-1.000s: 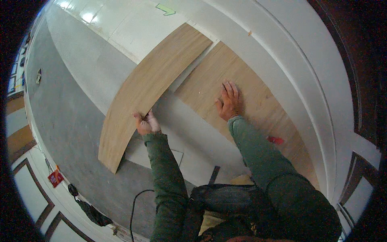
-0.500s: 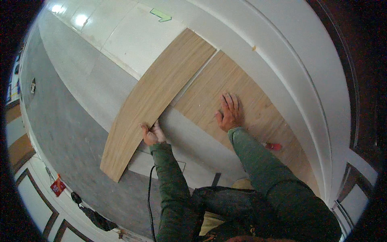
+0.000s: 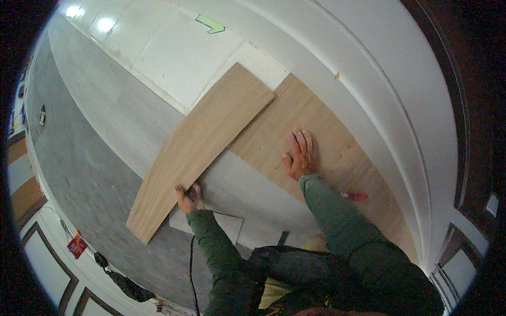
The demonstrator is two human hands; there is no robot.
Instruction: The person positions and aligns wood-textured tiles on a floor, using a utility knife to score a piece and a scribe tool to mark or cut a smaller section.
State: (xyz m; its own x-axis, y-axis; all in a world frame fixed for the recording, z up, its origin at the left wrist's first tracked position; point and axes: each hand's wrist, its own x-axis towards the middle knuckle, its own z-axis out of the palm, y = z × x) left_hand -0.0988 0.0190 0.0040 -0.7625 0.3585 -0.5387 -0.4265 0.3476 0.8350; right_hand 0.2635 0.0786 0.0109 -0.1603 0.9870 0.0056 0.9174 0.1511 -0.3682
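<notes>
Plank [image 3: 203,147], loose and wood-toned, lies at a diagonal across the floor [image 3: 79,158], its near end at the lower left and its far end overlapping the edge of the laid plank [image 3: 327,152] to its right. Compared with the picture one second earlier, the loose plank has slid toward the near left and its far end has swung onto the laid plank; the white underlay strip [image 3: 247,184] between the two boards has narrowed at the far end. This suggests that the loose board is being brought toward the laid one.

Left hand [image 3: 188,199] grips the right edge of the loose plank near its near end, fingers closed around the edge. A dark cable [image 3: 191,268] runs along the floor just beside the left forearm.

Right hand [image 3: 299,155] rests flat on the laid plank, fingers spread wide and holding nothing, pressing the board down. It has stayed in nearly the same place on that board.

A small red object [image 3: 356,196] lies on the laid plank, near the right sleeve. A white wall base [image 3: 411,131] borders the laid plank on the far right.
</notes>
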